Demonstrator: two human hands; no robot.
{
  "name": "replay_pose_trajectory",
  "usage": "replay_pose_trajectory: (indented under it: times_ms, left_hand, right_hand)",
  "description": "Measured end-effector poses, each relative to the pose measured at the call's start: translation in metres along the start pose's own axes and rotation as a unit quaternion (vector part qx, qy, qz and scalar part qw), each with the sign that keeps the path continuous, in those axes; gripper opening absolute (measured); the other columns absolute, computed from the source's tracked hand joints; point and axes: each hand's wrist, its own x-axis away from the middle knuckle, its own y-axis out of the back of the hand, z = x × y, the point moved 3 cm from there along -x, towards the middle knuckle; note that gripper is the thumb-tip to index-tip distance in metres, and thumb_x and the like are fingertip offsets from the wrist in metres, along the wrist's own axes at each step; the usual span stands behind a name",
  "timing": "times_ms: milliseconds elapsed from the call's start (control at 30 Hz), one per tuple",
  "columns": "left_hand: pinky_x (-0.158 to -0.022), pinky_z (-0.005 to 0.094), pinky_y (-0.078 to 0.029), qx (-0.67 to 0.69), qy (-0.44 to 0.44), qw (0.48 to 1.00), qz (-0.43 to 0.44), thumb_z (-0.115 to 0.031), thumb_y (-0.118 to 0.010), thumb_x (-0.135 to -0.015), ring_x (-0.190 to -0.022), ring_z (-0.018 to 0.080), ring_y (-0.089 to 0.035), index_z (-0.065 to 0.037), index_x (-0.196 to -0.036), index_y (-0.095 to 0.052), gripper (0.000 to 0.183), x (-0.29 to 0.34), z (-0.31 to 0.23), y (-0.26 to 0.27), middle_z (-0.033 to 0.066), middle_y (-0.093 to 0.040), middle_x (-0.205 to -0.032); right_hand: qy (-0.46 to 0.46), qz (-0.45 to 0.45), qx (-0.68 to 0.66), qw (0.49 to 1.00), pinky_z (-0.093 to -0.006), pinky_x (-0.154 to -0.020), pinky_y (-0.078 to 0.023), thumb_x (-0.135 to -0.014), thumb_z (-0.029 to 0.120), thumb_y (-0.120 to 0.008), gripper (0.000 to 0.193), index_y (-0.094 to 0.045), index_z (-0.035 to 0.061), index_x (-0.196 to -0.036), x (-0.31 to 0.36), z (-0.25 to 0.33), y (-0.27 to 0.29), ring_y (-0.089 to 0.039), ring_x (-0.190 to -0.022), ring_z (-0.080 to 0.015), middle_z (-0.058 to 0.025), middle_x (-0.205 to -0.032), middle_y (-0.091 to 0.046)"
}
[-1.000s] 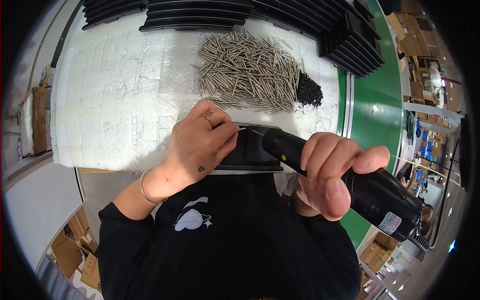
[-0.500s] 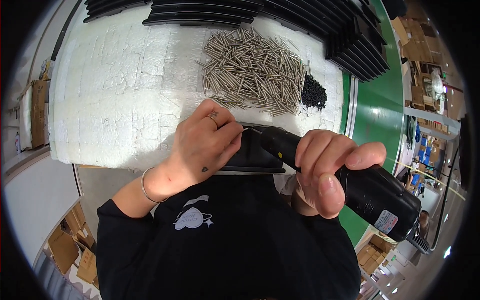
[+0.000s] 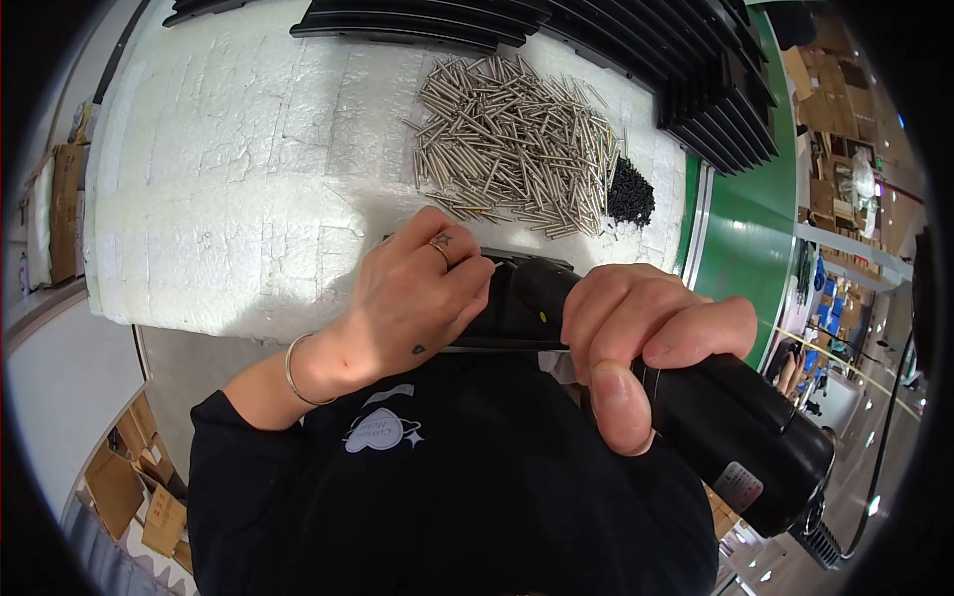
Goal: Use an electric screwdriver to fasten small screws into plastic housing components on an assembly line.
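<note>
Fingers of our right hand [image 3: 651,343] wrap a black power driver [image 3: 740,427] by its barrel, nose angled toward our left hand [image 3: 422,288]; it looks heavy and stiff, its smooth casing likely slippery, best held mid-barrel. Our left fingers bunch together over a black piece [image 3: 517,323] at the near edge of a white surface [image 3: 229,199]; we cannot tell what they pinch. That piece seems rigid, best steadied by its rim. Beyond lie silver pins [image 3: 517,144], small black parts [image 3: 631,194] and, farthest, ridged black stacks [image 3: 715,109].
</note>
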Motion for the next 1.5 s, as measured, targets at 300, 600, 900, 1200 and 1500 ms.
replay_pose_trajectory:
  times_ms: [300, 600, 900, 1200, 1500]
  left_hand:
    - [-0.064, 0.0339, -0.052, 0.007, -0.009, 1.0, 0.008, -0.005, -0.075, -0.065, -0.081, 0.0239, -0.058, -0.008, -0.083, -0.068, 0.02, 0.004, 0.001, -0.003, 0.0015, -0.06, -0.079]
    - [-0.084, 0.0353, -0.049, -0.035, -0.026, 0.997, 0.069, -0.023, -0.084, -0.063, -0.093, 0.0271, -0.06, -0.01, -0.122, -0.06, 0.065, -0.002, -0.018, 0.022, 0.009, -0.062, -0.104]
    - [-0.091, 0.0254, -0.046, 0.651, 0.281, 0.703, -0.049, -0.036, -0.069, -0.079, -0.107, 0.018, -0.06, 0.004, -0.144, -0.033, 0.084, 0.028, 0.038, 0.097, 0.0128, -0.059, -0.124]
    - [-0.085, 0.0311, -0.05, -0.253, 0.34, 0.885, -0.193, -0.025, -0.077, -0.081, -0.099, 0.0193, -0.063, -0.01, -0.138, -0.048, 0.065, 0.101, 0.149, 0.229, 0.0158, -0.064, -0.114]
    - [-0.104, 0.0411, -0.039, -0.373, 0.115, 0.907, -0.156, -0.018, -0.076, -0.08, -0.127, 0.0313, -0.046, -0.009, -0.13, -0.055, 0.055, 0.027, 0.086, 0.164, 0.0137, -0.049, -0.137]
  right_hand:
    - [0.015, 0.021, 0.019, 0.999, -0.0335, -0.052, -0.046, -0.072, -0.012, -0.068, 0.039, -0.045, 0.0051, -0.099, 0.0, -0.005, -0.001, -0.055, -0.053, -0.0201, -0.0077, -0.067, -0.057]
    - [0.145, -0.152, -0.005, 0.978, -0.0279, -0.052, -0.039, -0.082, 0.007, -0.056, 0.038, -0.042, 0.0083, -0.117, 0.011, 0.033, 0.031, -0.042, -0.048, -0.0113, -0.0002, -0.064, -0.045]
    - [0.128, -0.354, 0.037, 0.926, -0.0298, -0.068, -0.035, -0.089, 0.013, -0.054, 0.03, -0.049, 0.0066, -0.117, 0.046, 0.038, 0.089, -0.041, -0.061, -0.0099, 0.0018, -0.069, -0.04]
    - [0.085, -0.443, 0.038, 0.892, -0.0341, -0.062, -0.048, -0.082, -0.002, -0.058, 0.034, -0.047, 0.0024, -0.114, 0.05, -0.004, 0.109, -0.052, -0.056, -0.0166, -0.0056, -0.072, -0.052]
    - [0.082, -0.457, 0.081, 0.882, -0.032, -0.059, -0.042, -0.083, 0.002, -0.056, 0.027, -0.049, 0.0049, -0.109, 0.052, -0.003, 0.105, -0.042, -0.054, -0.0128, -0.0035, -0.069, -0.046]
